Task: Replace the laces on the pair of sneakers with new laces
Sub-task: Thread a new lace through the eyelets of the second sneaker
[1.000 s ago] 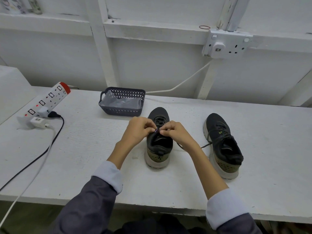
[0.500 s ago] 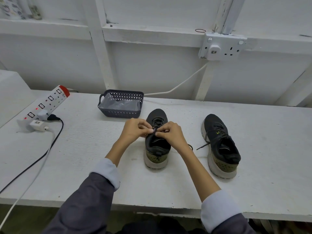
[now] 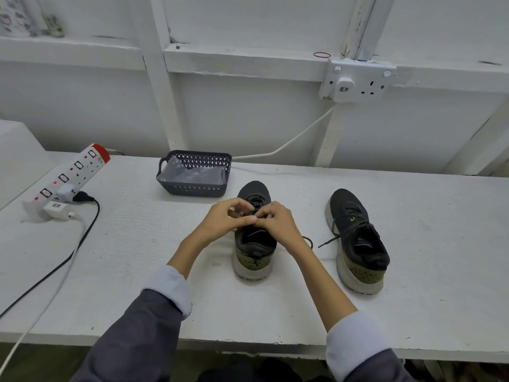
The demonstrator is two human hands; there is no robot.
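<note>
Since half a second ago: left hand (image 3: 224, 220) fingers lifted and spread slightly, right hand (image 3: 278, 223) unmoved; both pinch the lace (image 3: 256, 201) over the left shoe (image 3: 254, 244), probably loosening its knot. Shoe stands heel-near, mid-table (image 3: 137, 257), for reach; right shoe (image 3: 358, 241) beside, lace untied. No legible writing; yellow-green tongue mark (image 3: 351, 218) unreadable.

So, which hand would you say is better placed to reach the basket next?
Left: the left hand is nearer the basket, which lies beyond it; the right hand would cross over.
</note>
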